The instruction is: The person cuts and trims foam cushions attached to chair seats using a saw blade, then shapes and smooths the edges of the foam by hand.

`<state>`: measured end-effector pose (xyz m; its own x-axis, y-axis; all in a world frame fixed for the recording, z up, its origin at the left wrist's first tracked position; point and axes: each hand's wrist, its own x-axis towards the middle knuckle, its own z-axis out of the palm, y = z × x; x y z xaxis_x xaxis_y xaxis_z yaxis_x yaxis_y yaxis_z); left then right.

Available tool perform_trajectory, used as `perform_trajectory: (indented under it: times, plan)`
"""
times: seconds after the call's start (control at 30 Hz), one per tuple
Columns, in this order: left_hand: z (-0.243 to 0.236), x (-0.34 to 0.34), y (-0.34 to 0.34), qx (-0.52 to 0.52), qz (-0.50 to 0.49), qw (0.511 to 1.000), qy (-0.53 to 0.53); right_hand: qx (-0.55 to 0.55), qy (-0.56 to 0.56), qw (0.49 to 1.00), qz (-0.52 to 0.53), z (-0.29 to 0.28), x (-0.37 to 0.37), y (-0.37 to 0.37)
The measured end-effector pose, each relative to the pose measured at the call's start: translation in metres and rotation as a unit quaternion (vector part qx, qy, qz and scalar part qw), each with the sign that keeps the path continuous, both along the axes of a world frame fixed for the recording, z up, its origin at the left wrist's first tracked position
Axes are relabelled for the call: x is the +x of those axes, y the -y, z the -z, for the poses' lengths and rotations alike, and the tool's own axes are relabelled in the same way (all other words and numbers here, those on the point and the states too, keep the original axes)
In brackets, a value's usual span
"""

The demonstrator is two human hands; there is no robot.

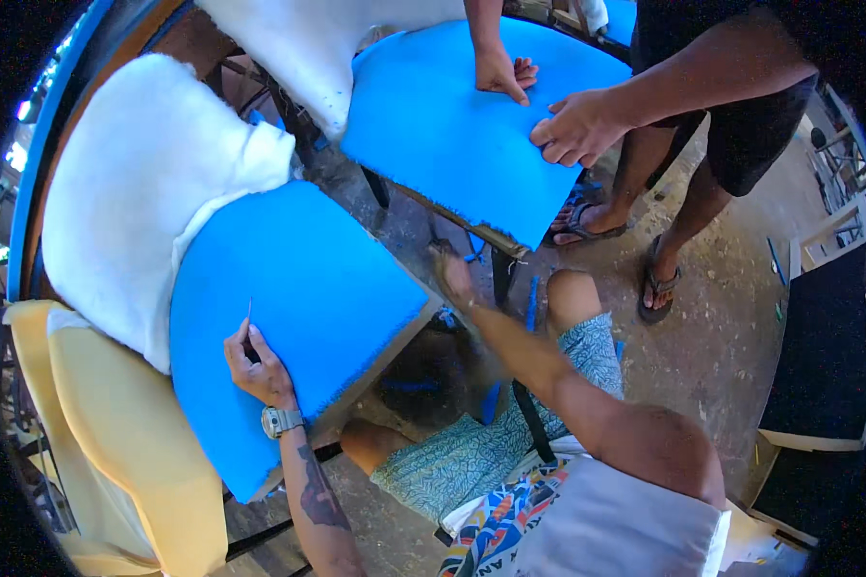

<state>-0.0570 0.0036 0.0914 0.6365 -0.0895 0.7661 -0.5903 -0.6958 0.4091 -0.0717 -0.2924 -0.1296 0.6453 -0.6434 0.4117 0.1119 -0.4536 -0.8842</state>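
Observation:
My left hand [258, 367], wearing a watch at the wrist, rests on a blue covered panel [289, 269] with a frayed edge, fingers closed on a thin pin-like tool [250, 313] pointing up. My right hand [452, 274] reaches down past the panel's right edge, between the two blue panels; it is smeared by motion, so its grip is unclear. Thick white padding [125, 192] lies along the blue panel's upper left side.
A co-worker stands at upper right in sandals, hands [577, 130] pressing a second blue panel [433, 115]. More white padding [289, 38] lies above. Yellow foam pieces [125, 433] are at lower left. Dark panels [818, 346] and a pale frame stand at the right.

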Motion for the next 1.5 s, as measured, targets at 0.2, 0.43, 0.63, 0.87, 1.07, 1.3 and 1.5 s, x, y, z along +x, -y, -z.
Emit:
perform_trajectory:
  times: [0.2, 0.43, 0.63, 0.87, 1.07, 1.3, 1.5]
  plan:
    - [0.003, 0.0, 0.0, 0.009, -0.004, 1.0, -0.007, 0.166, -0.032, 0.984, -0.055, -0.019, 0.015, 0.0]
    - [-0.002, -0.001, 0.002, 0.02, -0.02, 1.0, -0.011, 0.134, -0.09, 0.987, -0.026, 0.0, -0.071, -0.014]
    - [-0.002, -0.004, 0.001, 0.025, -0.002, 1.0, -0.003, 0.157, 0.008, 0.988, 0.0, -0.045, -0.102, -0.028]
    - [-0.005, -0.001, 0.002, 0.025, -0.002, 1.0, -0.003, 0.146, -0.153, 0.977, -0.006, -0.033, -0.056, -0.01]
    - [-0.005, -0.005, 0.003, 0.014, -0.028, 0.999, -0.045, 0.192, 0.101, 0.975, 0.038, -0.008, -0.019, -0.018]
    - [-0.007, -0.004, 0.004, 0.003, -0.008, 1.0, -0.019, 0.064, -0.004, 0.997, 0.035, -0.02, 0.005, -0.005]
    - [-0.005, -0.005, 0.005, 0.019, -0.01, 1.0, -0.019, 0.111, -0.083, 0.99, -0.037, -0.03, 0.005, -0.007]
